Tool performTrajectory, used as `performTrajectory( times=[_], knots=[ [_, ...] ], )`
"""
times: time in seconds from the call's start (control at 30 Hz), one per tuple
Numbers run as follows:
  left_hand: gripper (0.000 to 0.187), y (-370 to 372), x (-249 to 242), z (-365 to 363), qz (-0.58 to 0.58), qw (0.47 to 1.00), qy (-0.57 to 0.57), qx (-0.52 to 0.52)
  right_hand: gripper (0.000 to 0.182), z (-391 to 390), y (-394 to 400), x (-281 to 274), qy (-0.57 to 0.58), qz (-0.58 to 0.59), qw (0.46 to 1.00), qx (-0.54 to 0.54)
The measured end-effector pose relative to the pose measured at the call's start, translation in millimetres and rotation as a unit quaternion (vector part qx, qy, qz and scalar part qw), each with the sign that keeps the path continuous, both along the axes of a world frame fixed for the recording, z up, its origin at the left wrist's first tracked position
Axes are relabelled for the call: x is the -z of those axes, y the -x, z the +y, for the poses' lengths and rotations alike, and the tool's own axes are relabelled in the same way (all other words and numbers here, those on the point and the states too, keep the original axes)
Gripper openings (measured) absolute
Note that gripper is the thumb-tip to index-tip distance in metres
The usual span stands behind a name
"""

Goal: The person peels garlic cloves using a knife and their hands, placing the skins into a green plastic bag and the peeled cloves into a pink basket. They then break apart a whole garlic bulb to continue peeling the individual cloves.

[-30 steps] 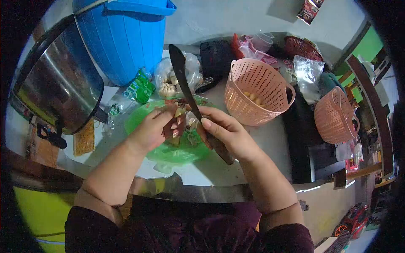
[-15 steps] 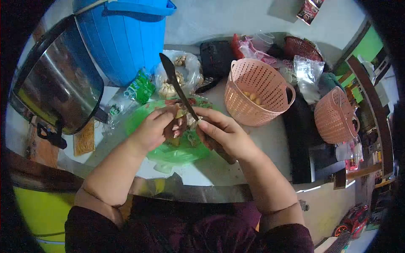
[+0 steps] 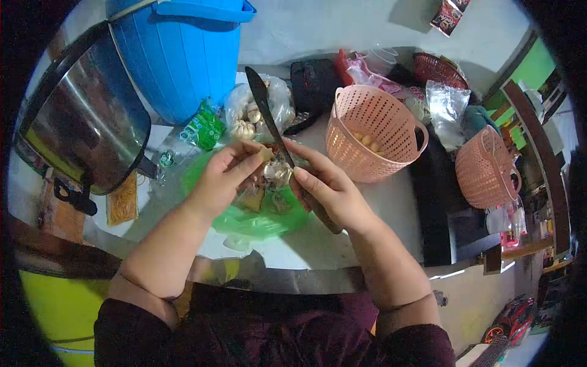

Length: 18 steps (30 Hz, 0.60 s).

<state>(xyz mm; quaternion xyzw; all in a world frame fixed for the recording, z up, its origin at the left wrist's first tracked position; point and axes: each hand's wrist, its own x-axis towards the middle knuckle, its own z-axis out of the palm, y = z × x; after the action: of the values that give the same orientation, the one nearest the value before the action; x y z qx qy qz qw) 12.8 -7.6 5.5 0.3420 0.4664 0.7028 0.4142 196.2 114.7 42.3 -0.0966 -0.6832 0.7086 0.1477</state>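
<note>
My right hand (image 3: 327, 186) is closed around a dark knife (image 3: 262, 101); its blade points up and away, and the handle end shows below my palm. Between the thumb and fingers of my left hand (image 3: 225, 174), a pale garlic clove (image 3: 266, 154) is pinched. Whitish garlic pieces (image 3: 278, 174) show between the two hands, close to my right thumb. Under both hands lies a green plastic bag (image 3: 263, 223) with peelings on it. Past the knife, a clear bag (image 3: 278, 98) holds whole garlic bulbs (image 3: 243, 129).
A pink basket (image 3: 373, 165) with peeled cloves (image 3: 367, 142) stands right of my hands, a second pink basket (image 3: 483, 171) farther right. At left are a large metal pot (image 3: 92, 116) and a blue bucket (image 3: 183, 61). A green packet (image 3: 205, 127) lies near the bucket.
My left hand has lifted slightly and turned, its fingertips now pinching the clove higher up. The knife tip has shifted a little right and up, and the garlic pieces show more openly.
</note>
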Motion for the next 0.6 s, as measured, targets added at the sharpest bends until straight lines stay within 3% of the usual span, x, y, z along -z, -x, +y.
performTrajectory(
  times=[0.23,0.33,0.6],
  knots=[
    [0.010,-1,-7,2,0.126,0.988,-0.078,-0.039,0.050,-3,-2,-8,-0.160,-0.006,0.987,-0.008],
    [0.009,5,4,2,0.059,0.996,-0.066,-0.031,0.050,-4,0,-6,-0.204,0.023,0.979,-0.004],
    [0.011,6,2,2,0.061,0.997,-0.044,-0.022,0.046,0,6,4,-0.297,0.076,0.951,0.048]
  ],
)
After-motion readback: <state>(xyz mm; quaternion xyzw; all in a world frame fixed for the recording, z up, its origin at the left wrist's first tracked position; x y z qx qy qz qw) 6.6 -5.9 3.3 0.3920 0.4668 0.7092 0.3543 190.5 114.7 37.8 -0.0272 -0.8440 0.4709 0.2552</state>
